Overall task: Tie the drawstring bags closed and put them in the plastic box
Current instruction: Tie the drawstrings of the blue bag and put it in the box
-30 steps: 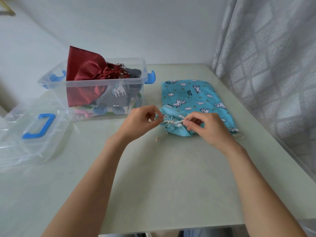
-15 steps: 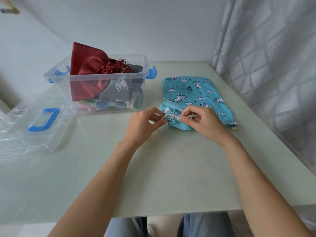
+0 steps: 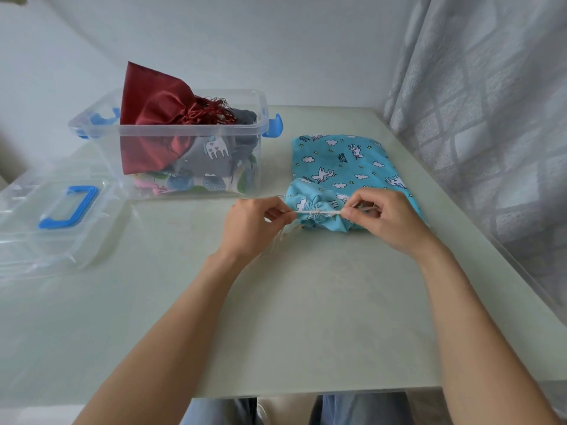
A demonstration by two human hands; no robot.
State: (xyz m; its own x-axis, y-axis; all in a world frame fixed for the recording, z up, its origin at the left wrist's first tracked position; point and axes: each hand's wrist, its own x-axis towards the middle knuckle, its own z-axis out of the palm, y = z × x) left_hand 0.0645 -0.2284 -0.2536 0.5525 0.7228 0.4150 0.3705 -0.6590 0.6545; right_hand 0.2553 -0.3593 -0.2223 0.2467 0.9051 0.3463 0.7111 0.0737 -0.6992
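Observation:
A light blue drawstring bag printed with white unicorns and clouds lies flat on the table, its gathered mouth toward me. A white drawstring is stretched taut across that mouth with a small knot in the middle. My left hand pinches the cord's left end. My right hand pinches the right end. Left of the bag stands the clear plastic box with blue latches. It holds a dark red bag, a grey unicorn bag and other patterned bags.
The box's clear lid with a blue handle lies on the table at the far left. A patterned grey curtain hangs along the table's right edge. A white wall runs behind the pale table. My knees show below its front edge.
My hands have drawn apart, pulling the cord straight and tight across the bag's mouth. Earlier they were close together working at the cord.

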